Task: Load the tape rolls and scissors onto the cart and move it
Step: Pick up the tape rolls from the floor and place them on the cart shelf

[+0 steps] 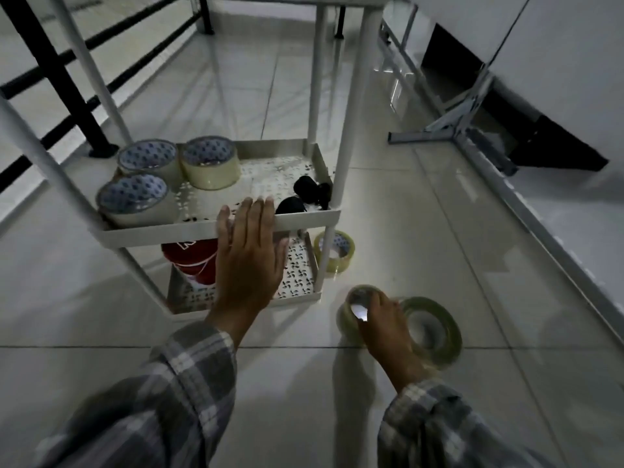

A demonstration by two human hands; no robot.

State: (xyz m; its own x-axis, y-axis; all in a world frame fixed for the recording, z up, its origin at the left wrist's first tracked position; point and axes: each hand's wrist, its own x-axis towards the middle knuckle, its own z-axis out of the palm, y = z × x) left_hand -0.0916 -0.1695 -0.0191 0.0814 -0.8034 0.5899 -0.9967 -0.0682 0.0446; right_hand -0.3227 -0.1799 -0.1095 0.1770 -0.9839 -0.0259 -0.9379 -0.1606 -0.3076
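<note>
- Your right hand (381, 319) is low on the floor (439, 214), fingers curled around a clear tape roll (354, 315). A second roll (432, 332) lies just beside it, touching your hand.
- Your left hand (250, 255) is flat and loose, fingers resting on the front rim of the cart (304, 221). It grips nothing.
- One more roll (334, 251) sits on the floor by the cart's leg.
- Three rolls (209, 163) already sit on the middle shelf, with the black scissors (304, 197) near the right corner.
- You are still loading, I think. Next, lift your roll over the rim into the bare spot.
</note>
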